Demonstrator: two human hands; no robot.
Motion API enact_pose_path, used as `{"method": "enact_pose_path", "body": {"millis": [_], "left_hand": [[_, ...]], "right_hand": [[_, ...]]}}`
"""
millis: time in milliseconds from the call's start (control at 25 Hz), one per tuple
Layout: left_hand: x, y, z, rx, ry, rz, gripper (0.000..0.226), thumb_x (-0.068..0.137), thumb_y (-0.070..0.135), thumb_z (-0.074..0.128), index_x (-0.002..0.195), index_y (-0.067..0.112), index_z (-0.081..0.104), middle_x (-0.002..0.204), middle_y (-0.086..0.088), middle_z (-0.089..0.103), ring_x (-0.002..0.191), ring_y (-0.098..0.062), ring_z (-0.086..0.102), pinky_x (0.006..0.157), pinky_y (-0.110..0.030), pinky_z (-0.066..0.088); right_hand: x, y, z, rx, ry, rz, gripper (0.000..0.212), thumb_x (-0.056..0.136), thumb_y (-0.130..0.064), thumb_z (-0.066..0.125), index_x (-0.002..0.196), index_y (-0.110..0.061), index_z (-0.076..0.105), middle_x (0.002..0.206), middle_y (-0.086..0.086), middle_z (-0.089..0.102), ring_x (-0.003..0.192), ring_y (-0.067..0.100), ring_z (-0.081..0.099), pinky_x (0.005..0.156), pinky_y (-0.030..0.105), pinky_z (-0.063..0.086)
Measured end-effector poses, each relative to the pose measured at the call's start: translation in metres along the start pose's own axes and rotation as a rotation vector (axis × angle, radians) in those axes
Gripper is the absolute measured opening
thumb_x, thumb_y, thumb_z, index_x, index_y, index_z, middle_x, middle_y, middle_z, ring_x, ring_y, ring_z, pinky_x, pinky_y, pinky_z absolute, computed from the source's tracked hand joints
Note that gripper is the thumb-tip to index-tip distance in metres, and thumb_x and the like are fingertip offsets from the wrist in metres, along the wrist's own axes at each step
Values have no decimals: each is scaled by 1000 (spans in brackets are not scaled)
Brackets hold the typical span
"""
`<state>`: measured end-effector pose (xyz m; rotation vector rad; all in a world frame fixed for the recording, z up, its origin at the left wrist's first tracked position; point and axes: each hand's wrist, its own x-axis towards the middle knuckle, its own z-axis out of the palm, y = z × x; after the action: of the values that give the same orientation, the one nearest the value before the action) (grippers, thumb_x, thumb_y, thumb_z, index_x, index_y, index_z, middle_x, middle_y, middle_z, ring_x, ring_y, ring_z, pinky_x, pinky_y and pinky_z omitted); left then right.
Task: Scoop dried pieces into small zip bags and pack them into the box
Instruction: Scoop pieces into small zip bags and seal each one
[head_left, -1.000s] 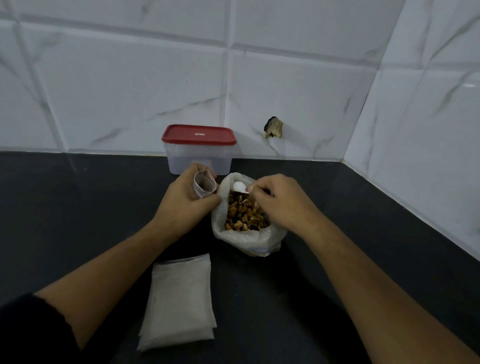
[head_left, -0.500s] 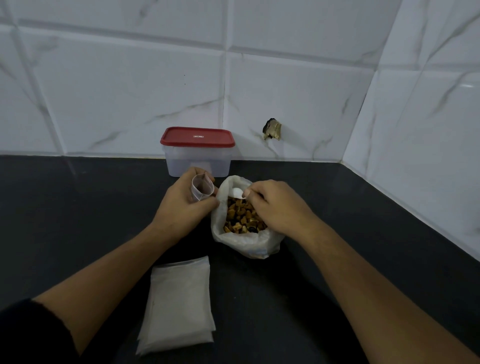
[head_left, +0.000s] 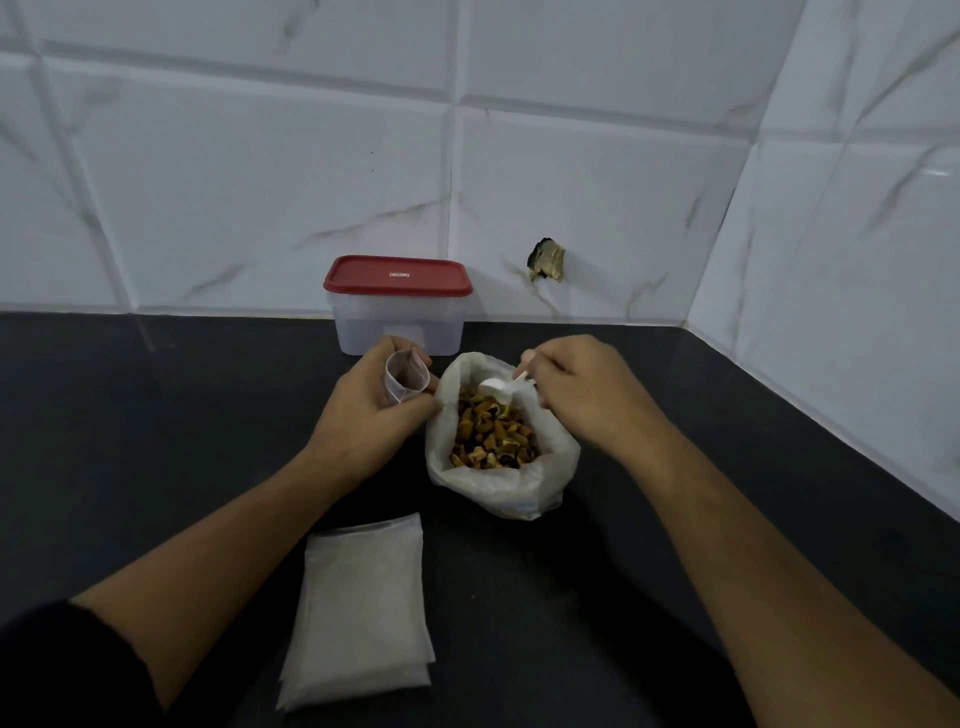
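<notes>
Sitting in a heap inside an open white sack (head_left: 498, 483), the dried pieces (head_left: 491, 436) are showing brown and yellow near the middle of the black counter (head_left: 156, 441). The sack's mouth is standing rolled open, facing up. A white spoon (head_left: 496, 385) is hovering with its bowl just over the far side of the heap; whether it is touching the pieces is unclear. The right hand (head_left: 582, 395) is pinching the spoon's handle between thumb and curled fingers, at the sack's far right rim. The left hand (head_left: 374, 410) is gripping a small clear zip bag (head_left: 406, 375), fingers wrapped round it and holding its mouth open, just left of the sack and touching its rim. What is lying in the zip bag is too dim to tell.

Behind both hands, a clear box (head_left: 399, 317) with a red lid (head_left: 398, 275) shut on it is standing at the counter's back edge, against the white tiled wall (head_left: 260, 182). Toward the near edge, a flat stack of empty bags (head_left: 363, 608) is lying between the two forearms, well apart from the sack. A dark sleeve (head_left: 62, 670) is covering the left upper arm at the near left corner. A chipped dark hole (head_left: 546, 260) is showing in the wall right of the box.
</notes>
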<state>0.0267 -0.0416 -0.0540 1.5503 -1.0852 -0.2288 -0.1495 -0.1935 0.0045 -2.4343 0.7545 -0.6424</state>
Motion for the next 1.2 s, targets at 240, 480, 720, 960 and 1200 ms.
{"method": "enact_pose_path", "body": {"millis": [240, 480, 720, 960, 1200], "left_hand": [[1, 1, 1, 36, -15, 9, 39, 76, 37, 73, 110, 25, 61, 100, 2, 75, 99, -16, 71, 93, -53, 58], [0, 0, -1, 87, -28, 7, 45, 70, 49, 70, 110, 31, 61, 103, 5, 73, 102, -15, 69, 94, -51, 57], [1, -2, 0, 104, -18, 9, 39, 76, 38, 71, 112, 29, 60, 106, 4, 71, 103, -14, 68, 94, -48, 57], [2, -3, 1, 115, -19, 12, 39, 76, 37, 71, 112, 29, 61, 105, 5, 70, 101, -12, 67, 91, -41, 57], [2, -3, 1, 109, -3, 11, 32, 85, 23, 76, 112, 27, 61, 106, 5, 69, 101, -10, 66, 88, -34, 54]], "right_hand": [[-2, 3, 3, -137, 62, -38, 39, 107, -32, 52, 73, -20, 68, 72, 0, 71, 58, 16, 63, 61, 38, 55], [-1, 3, -1, 157, -27, 106, 36, 109, -31, 50, 94, -10, 75, 71, -2, 72, 45, 4, 51, 51, 23, 42], [0, 8, 11, 478, -96, 263, 31, 110, -28, 49, 102, -10, 73, 68, -1, 70, 46, 8, 47, 42, 20, 38], [8, 23, 9, 568, -73, 442, 31, 109, -28, 49, 103, -7, 71, 63, -1, 60, 43, 6, 45, 41, 21, 36], [6, 29, 16, 691, -125, 350, 30, 109, -25, 51, 107, -13, 78, 70, -1, 61, 46, 3, 41, 43, 18, 34]]}}
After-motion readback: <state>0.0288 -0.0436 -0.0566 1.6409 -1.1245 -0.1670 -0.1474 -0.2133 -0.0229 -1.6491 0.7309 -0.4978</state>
